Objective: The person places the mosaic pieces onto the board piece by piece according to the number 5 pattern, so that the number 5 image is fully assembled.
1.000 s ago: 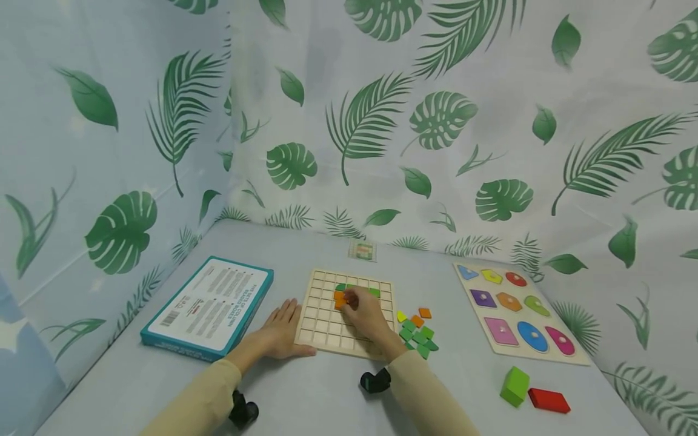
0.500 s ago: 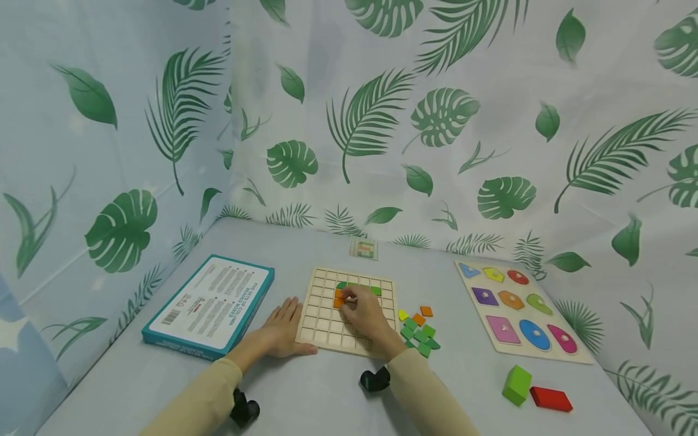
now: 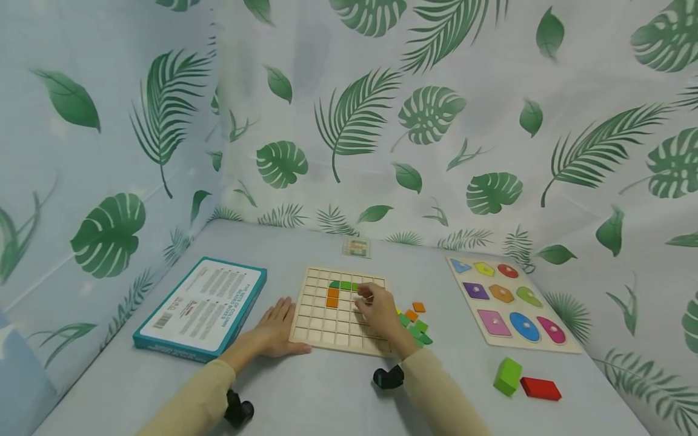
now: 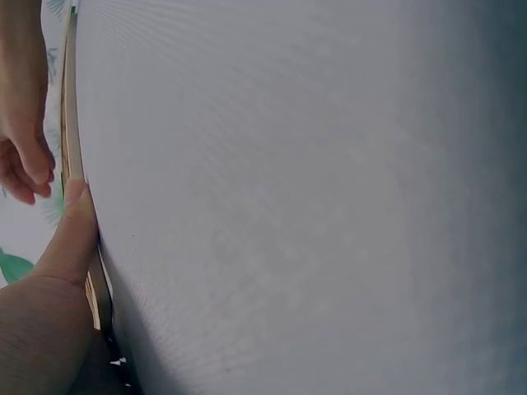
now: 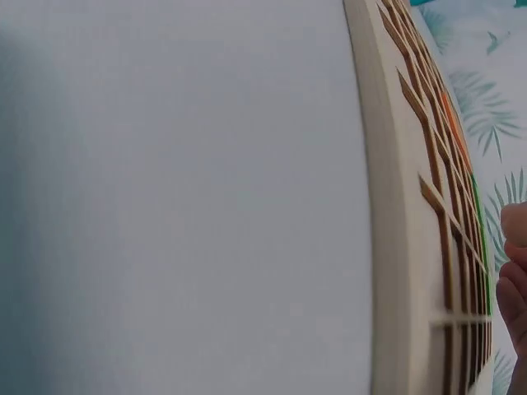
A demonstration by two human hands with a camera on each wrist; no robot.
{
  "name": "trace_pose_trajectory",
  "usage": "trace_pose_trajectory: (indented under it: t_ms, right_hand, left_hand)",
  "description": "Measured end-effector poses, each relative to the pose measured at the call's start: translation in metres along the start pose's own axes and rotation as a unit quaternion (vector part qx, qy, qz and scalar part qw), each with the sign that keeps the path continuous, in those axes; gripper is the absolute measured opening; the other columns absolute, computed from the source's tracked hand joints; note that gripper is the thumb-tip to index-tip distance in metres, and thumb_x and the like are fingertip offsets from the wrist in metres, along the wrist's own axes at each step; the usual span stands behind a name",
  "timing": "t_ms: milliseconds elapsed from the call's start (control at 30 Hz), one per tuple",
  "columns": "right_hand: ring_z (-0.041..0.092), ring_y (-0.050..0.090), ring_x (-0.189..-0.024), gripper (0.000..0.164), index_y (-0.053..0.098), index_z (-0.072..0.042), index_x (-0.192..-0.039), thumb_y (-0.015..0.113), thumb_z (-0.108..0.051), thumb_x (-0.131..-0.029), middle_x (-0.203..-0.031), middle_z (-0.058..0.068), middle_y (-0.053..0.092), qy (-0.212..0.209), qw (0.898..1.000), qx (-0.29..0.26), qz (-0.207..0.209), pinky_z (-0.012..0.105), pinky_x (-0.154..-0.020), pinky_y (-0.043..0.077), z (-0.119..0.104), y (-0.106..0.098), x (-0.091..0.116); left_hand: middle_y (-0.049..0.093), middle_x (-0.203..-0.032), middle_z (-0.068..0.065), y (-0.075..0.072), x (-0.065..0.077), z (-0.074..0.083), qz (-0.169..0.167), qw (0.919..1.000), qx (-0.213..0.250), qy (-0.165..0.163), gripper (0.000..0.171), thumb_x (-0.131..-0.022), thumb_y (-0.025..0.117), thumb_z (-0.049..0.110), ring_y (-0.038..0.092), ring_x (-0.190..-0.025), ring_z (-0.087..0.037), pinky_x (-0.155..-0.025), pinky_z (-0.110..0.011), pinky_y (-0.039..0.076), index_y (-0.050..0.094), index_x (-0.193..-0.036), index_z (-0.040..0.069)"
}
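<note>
A wooden grid board (image 3: pixel 319 335) lies on the table, its square cells divided by raised strips. Green tiles (image 3: pixel 345 285) form a row near its far side, and orange tiles (image 3: pixel 332 293) run down from the row's left end. My left hand (image 3: pixel 278 330) rests flat beside the board, fingers extended along its left side and thumb at its near edge. Over the board's right half hovers my right hand (image 3: pixel 382 312), fingers loosely bent. No tile shows between those fingers (image 5: pixel 512 284), which stand above the board's surface in the right wrist view. Part of the row's right end is hidden behind this hand.
Loose green, orange and yellow tiles (image 3: pixel 421 327) lie right of the board. A teal-edged box (image 3: pixel 204 306) is at left, a pattern card (image 3: pixel 357 247) behind. A shape puzzle (image 3: pixel 493 333), green block (image 3: pixel 508 376) and red block (image 3: pixel 541 389) are at right.
My right hand has let go of the orange tile and moved right, uncovering the orange column on the board. My left hand stays beside the board. The head view has shifted slightly.
</note>
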State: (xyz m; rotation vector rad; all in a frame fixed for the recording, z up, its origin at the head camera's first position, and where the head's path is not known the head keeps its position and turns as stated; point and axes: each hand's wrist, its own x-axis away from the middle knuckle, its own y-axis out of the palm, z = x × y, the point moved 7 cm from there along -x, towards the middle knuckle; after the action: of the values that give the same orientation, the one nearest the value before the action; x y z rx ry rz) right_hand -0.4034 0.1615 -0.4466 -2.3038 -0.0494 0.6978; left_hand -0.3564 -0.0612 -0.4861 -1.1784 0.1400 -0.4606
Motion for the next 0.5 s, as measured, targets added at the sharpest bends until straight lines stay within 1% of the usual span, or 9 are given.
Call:
trace_pose_trajectory:
  t_ms: [100,233,333,500]
  right_hand:
    - [0.026,0.063,-0.087,0.027,0.062,0.006,-0.110,0.068,0.000,-0.084,-0.097,0.014,0.065,0.004,1.000,0.010,0.015,0.032,-0.073,0.054,0.007,-0.013,0.003]
    - [0.028,0.062,-0.088,0.027,0.062,0.007,-0.109,0.067,0.002,-0.084,-0.096,0.015,0.065,0.014,0.999,0.013,0.033,0.038,-0.075,0.053,0.015,-0.029,0.006]
    - [0.028,0.061,-0.088,0.026,0.062,0.007,-0.109,0.067,0.002,-0.083,-0.096,0.015,0.066,0.036,0.998,0.017,0.040,0.040,-0.077,0.052,0.023,-0.039,0.010]
    - [0.026,0.061,-0.090,0.027,0.062,0.004,-0.110,0.067,-0.001,-0.084,-0.098,0.013,0.066,0.077,0.995,0.050,0.047,0.039,-0.079,0.051,0.035,-0.053,0.018]
  left_hand:
    - [0.004,-0.154,-0.026,0.004,-0.005,-0.003,0.002,0.9998,-0.019,-0.001,0.111,-0.081,0.054,0.069,-0.001,-0.142,-0.037,-0.112,-0.048,0.006,0.012,-0.147,-0.008]
    - [0.006,-0.153,-0.026,0.006,-0.007,-0.006,0.013,0.9998,-0.015,0.003,0.111,-0.080,0.057,0.068,0.001,-0.142,-0.038,-0.112,-0.050,0.007,0.014,-0.147,-0.009]
    - [0.006,-0.153,-0.027,0.007,-0.007,-0.007,0.015,0.9998,-0.006,0.008,0.112,-0.079,0.058,0.069,0.001,-0.141,-0.039,-0.112,-0.050,0.007,0.015,-0.146,-0.010]
    - [0.006,-0.153,-0.027,0.011,-0.010,-0.009,0.019,0.9997,-0.008,0.013,0.113,-0.078,0.055,0.071,0.001,-0.141,-0.039,-0.112,-0.050,0.007,0.014,-0.146,-0.010]
